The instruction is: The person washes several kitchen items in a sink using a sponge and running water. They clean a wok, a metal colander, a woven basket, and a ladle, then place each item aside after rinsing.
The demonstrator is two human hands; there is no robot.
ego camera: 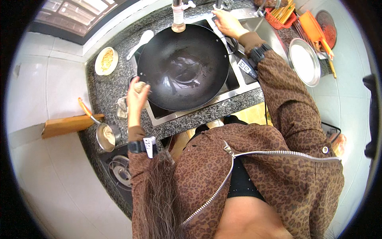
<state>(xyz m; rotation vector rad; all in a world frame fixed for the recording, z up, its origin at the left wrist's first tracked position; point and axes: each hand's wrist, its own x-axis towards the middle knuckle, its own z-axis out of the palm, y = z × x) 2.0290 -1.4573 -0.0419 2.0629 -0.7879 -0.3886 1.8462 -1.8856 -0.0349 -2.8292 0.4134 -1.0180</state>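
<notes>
A large black wok rests over the double sink, with a little water pooled in its bottom. In my left hand, at the wok's left rim by its loop handle, is a small beige scouring pad, partly covered by the fingers. My right hand reaches past the wok's far right side to the base of a second tap; whether the fingers close on it is unclear. Directly over the wok's far rim hangs a faucet spout with a pale ribbed sleeve.
Left on the granite counter are a bowl of yellow grains, a white spoon, a cloth, a small saucepan, a wooden board and a gas burner. On the right stand a red basket and metal basin.
</notes>
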